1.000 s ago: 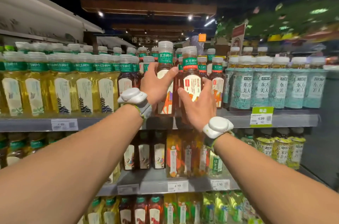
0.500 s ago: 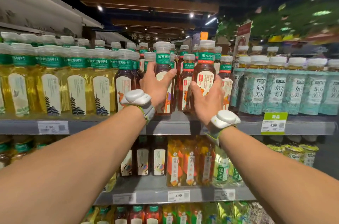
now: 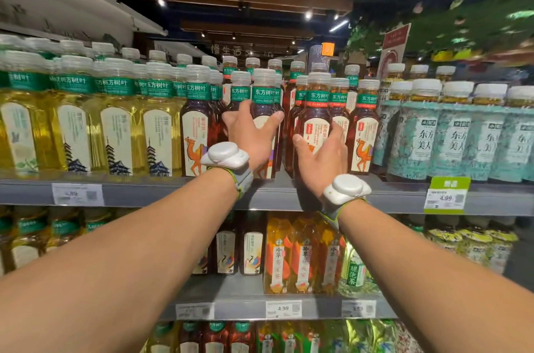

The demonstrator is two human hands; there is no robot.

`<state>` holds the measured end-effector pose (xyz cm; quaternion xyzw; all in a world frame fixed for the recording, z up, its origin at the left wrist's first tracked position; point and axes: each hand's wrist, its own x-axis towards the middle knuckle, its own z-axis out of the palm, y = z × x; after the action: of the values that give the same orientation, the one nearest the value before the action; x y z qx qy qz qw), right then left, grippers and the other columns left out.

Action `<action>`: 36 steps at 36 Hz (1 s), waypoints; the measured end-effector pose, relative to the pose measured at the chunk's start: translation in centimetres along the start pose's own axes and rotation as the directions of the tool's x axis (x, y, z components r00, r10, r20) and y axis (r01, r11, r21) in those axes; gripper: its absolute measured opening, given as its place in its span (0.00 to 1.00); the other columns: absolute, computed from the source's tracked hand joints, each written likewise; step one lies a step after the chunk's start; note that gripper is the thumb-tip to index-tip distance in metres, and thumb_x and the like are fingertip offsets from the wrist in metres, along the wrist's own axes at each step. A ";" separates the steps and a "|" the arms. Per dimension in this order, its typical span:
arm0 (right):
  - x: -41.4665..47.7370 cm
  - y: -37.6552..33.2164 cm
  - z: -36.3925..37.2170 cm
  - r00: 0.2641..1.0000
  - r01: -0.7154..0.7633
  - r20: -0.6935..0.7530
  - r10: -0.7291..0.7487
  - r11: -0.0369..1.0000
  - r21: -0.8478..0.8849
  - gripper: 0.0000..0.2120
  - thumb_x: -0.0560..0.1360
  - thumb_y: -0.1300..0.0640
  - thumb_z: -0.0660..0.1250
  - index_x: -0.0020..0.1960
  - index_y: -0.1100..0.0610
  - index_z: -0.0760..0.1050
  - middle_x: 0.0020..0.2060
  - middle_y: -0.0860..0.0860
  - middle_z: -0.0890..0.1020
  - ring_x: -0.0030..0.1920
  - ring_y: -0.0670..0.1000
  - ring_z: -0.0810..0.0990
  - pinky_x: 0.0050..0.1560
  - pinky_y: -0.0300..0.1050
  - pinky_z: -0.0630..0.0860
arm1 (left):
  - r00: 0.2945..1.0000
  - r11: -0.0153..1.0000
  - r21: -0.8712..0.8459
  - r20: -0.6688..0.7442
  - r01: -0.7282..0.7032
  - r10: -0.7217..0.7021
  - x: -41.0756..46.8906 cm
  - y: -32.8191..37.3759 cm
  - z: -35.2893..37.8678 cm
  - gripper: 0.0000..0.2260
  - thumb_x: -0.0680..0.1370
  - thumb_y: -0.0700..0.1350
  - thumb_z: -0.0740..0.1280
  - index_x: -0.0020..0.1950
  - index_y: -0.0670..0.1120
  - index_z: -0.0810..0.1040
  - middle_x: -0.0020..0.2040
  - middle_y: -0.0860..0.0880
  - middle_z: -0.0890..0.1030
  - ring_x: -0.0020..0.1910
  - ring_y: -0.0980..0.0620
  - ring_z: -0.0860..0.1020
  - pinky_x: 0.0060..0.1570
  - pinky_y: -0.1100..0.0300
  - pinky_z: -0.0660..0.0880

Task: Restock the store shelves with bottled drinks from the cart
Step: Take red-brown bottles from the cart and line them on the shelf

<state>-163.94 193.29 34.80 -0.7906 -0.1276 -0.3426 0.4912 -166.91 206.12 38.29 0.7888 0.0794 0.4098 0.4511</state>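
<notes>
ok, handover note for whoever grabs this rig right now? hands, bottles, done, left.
Left hand grips the left tea bottle, upright at the front edge of the upper shelf.
Right hand grips the right tea bottle beside it; its base is hidden.
Done: both are in the dark tea row.
Left: let go, fetch more; cart not in view.
</notes>
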 end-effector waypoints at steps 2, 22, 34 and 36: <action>0.1 0.0 0.0 1.000 -0.014 0.001 0.014 1.000 -0.006 0.40 0.76 0.45 0.71 0.78 0.63 0.57 0.73 0.60 0.70 0.72 0.62 0.68 0.71 0.55 0.67 | 1.000 1.000 0.010 -0.002 0.014 -0.014 -0.1 0.1 0.0 0.31 0.77 0.59 0.70 0.75 0.47 0.67 0.68 0.42 0.66 0.65 0.42 0.72 0.65 0.60 0.66; 0.4 -0.1 -0.4 0.994 -0.089 0.061 0.090 0.996 -0.024 0.38 0.73 0.46 0.75 0.74 0.58 0.60 0.68 0.59 0.71 0.66 0.62 0.73 0.65 0.60 0.73 | 0.997 0.968 0.247 0.044 0.047 -0.060 -2.7 -1.2 -0.1 0.34 0.78 0.56 0.72 0.77 0.43 0.62 0.69 0.41 0.66 0.67 0.38 0.69 0.66 0.48 0.67; 0.4 -0.1 -0.1 0.995 -0.093 0.034 0.095 0.994 -0.058 0.39 0.72 0.46 0.75 0.74 0.59 0.60 0.69 0.59 0.70 0.67 0.62 0.72 0.65 0.59 0.73 | 0.994 0.958 0.286 0.093 0.027 -0.056 -2.5 -0.9 0.3 0.32 0.77 0.58 0.71 0.72 0.42 0.65 0.69 0.41 0.68 0.67 0.38 0.70 0.64 0.46 0.70; 0.4 -0.1 0.0 0.995 -0.094 0.029 0.096 0.993 -0.066 0.39 0.73 0.46 0.75 0.74 0.59 0.59 0.70 0.59 0.70 0.68 0.63 0.72 0.65 0.58 0.72 | 0.992 0.953 0.302 0.114 0.008 -0.045 -2.5 -0.8 0.6 0.31 0.77 0.59 0.71 0.71 0.43 0.65 0.69 0.41 0.70 0.67 0.39 0.71 0.64 0.46 0.71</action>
<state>-163.71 193.27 35.19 -0.8166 -0.0863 -0.3102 0.4790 -167.96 204.96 36.11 0.8702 0.1243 0.3390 0.3352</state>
